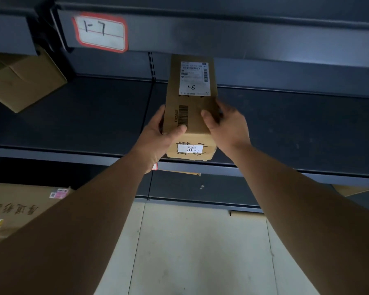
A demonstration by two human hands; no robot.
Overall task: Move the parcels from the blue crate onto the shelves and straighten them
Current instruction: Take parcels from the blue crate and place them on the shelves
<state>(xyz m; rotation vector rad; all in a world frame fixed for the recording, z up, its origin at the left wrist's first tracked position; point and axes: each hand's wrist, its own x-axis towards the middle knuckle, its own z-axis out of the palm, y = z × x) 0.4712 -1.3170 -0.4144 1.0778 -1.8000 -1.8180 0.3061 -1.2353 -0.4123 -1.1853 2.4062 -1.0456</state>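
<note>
A long brown cardboard parcel [191,107] lies lengthwise on the dark metal shelf [73,116], its far end pointing toward the back panel and its near end at the shelf's front edge. Both hands hold it by its near half. The left hand [160,133] grips the left side, with its thumb laid across the top face just below a printed barcode [183,116] and its fingers [161,114] curled round the left edge. The right hand [226,124] grips the right side, thumb on the top face and the other fingers wrapped over the right edge (mostly hidden behind the box). A white shipping label [194,78] with "8-1" handwritten on it covers the far part of the top face, and a small white sticker [190,149] sits on the near end face. On the front lip of the shelf above, a red-bordered tag [100,31] reads "1-7". At the left end of the same shelf, well apart from the held parcel, another cardboard box [24,81] rests tilted, one corner pointing down. Below, at lower left, a large carton [19,207] with dark handwritten characters and a pink sticker stands on a lower level. Pale floor [200,241] shows between the two bare forearms. The scene is dim, and the small print on the labels cannot be read.
</note>
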